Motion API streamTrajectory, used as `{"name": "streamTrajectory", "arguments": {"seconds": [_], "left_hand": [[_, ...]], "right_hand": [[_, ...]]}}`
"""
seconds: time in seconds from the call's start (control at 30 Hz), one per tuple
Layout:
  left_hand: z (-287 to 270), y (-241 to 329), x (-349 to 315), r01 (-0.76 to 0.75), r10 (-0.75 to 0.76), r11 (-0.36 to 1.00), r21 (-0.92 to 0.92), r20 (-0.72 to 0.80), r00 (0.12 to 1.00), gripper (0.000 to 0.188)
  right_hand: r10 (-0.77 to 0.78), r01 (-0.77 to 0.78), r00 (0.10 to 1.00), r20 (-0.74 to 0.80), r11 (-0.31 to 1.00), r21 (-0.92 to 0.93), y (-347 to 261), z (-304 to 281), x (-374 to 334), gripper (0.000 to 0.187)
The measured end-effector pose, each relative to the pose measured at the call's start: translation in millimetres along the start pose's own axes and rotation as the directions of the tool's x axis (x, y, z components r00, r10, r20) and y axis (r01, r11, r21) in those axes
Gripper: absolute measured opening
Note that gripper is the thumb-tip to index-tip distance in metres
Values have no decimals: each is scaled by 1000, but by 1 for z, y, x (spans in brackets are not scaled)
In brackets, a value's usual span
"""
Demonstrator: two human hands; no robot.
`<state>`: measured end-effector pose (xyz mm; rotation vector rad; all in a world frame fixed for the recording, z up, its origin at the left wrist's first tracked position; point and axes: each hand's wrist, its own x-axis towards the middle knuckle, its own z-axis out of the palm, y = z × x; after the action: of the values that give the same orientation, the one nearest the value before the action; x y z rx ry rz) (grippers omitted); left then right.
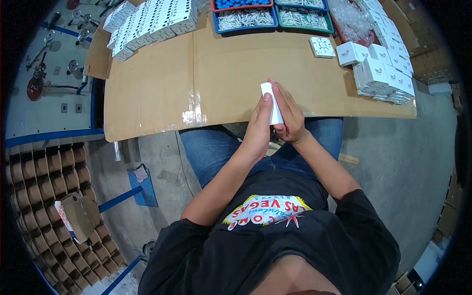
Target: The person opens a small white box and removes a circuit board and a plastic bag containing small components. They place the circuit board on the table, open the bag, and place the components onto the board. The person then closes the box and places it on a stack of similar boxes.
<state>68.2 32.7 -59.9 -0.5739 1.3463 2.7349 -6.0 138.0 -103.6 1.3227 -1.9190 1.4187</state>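
Between my two palms is a small white box (271, 104), held on edge above the near edge of the cardboard-covered table. My left hand (259, 118) presses on its left side, with the thumb along the top. From the right, my right hand (291, 112) lies against the other side with its fingers stretched forward. The box's lower part and most of its broad faces are hidden by my hands. A white square piece with dark marks (322, 47) lies farther off to the right on the cardboard.
The cardboard table top (152, 88) spans the front. Stacked white boxes (383, 73) stand at right, with rows of marked white pieces (157, 24) at far left. Trays of small white parts (246, 19) sit at the back beside a clear plastic bag (350, 20). A blue-edged bench (54, 108) is at left.
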Motion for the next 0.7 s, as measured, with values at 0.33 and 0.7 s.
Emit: {"name": "streamTrajectory", "arguments": {"seconds": [0.33, 0.7], "left_hand": [[-2, -12, 8, -33, 36, 999, 36, -74, 997, 54], [-2, -11, 8, 4, -2, 1000, 11, -137, 991, 54]], "right_hand": [[78, -77, 997, -1, 991, 108, 8, 7, -10, 80], [133, -133, 991, 16, 975, 180, 10, 14, -17, 76]]}}
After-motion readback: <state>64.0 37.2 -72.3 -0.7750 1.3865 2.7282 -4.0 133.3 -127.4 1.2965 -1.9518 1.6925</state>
